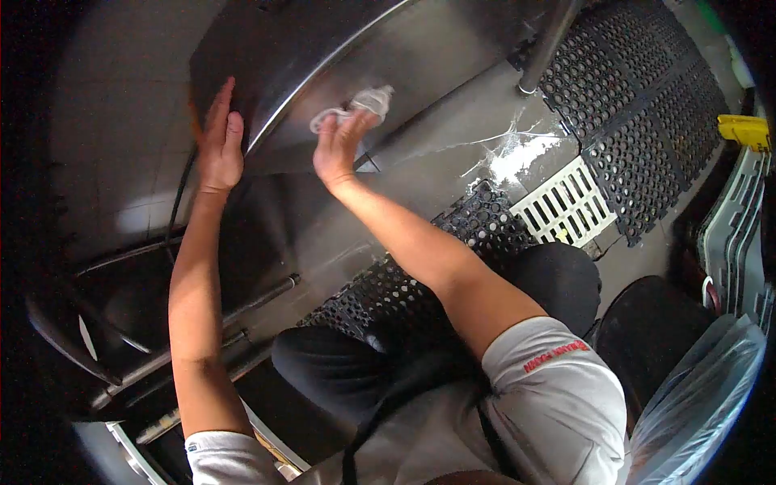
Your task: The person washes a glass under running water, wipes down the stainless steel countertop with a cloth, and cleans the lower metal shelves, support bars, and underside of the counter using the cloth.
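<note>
My right hand [338, 149] presses a crumpled white cloth [372, 101] against the shiny face of a metal panel [428, 48]. The cloth bunches around and beyond my fingertips. Farther left, my left hand [220, 153] is held with its fingers stretched out at the dark corner of the same metal unit, near its bright edge. Nothing shows in that hand, and whether its palm touches the metal I cannot tell.
Black perforated rubber mats [598, 89] cover part of the tiled floor, around a white slotted drain grate [566, 202]. A white spill [521, 158] lies by a metal leg [550, 48]. At right are a clear plastic bag [703, 396] and stacked grey panels [735, 234].
</note>
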Demonstrator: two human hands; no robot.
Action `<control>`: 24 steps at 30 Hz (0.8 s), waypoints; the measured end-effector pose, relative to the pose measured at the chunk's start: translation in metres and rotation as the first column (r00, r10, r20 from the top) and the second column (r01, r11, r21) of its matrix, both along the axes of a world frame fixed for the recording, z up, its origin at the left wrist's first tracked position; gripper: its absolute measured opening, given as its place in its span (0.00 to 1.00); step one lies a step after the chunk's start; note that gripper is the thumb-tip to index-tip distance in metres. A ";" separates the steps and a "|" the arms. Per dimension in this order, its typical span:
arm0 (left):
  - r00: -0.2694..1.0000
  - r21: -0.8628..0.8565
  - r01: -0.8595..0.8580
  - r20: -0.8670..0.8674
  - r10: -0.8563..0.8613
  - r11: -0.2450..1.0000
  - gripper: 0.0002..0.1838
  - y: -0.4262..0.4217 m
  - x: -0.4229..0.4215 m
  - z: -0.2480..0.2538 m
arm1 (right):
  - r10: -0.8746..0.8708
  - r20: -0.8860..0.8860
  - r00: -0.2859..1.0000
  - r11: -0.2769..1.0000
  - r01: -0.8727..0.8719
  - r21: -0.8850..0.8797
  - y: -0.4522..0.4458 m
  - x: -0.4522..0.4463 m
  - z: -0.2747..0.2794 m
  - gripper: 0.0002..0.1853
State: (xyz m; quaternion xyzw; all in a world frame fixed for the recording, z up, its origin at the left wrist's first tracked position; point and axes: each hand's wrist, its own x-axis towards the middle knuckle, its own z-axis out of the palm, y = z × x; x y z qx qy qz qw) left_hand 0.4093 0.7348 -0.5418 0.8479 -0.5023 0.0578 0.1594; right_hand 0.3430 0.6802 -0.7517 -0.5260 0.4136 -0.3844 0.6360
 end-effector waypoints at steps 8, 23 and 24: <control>0.985 -0.009 0.073 0.155 -0.070 0.997 0.31 0.001 0.008 -0.002 | -0.515 0.089 0.852 0.833 0.523 -0.183 -0.238 -0.045 0.058 0.31; 0.997 -0.026 -0.016 0.079 0.018 1.000 0.33 0.003 0.005 -0.004 | -0.364 0.186 0.913 0.894 0.285 0.347 -0.007 0.019 -0.089 0.39; 0.998 -0.045 -0.008 0.054 0.010 0.999 0.33 0.003 0.006 -0.004 | -0.390 0.023 0.920 0.822 0.337 0.458 -0.040 0.016 -0.083 0.38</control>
